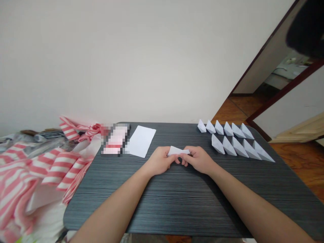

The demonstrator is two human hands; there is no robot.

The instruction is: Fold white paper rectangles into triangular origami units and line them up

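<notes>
**Head view: white folded paper wedge (178,151) pinched between both hands**

The narrow, pointed white folded paper wedge lies horizontally above the tabletop, directly between the hands. The left hand (159,161) grips its left end, and the right hand (198,159) grips its right end. Both hands are closed narrowly around it, with the fingertips of each nearly meeting under the paper. The forearms come in from the lower corners of the view.

Surface: a dark grey wood-grain table (157,209) with rounded corners. Just left of and beyond the left hand lies a flat rectangular white paper sheet (140,141), set at a slant. Beside it, to the left, is a pixelated pink-and-white patch (115,139); its outline and any writing on it are unreadable. No brand, label or legible writing appears anywhere in view.

Right side of the table: white folded paper boats (238,141) stand in two rows, six in the back row and five in the front, well apart from the hands.

Surroundings: pink-and-white striped cloth (37,168) is heaped beyond the table's left edge. An orange wood floor (301,162) shows to the right, below a dark red door frame (268,64). A blurred black object (307,28) fills the top right corner.
</notes>
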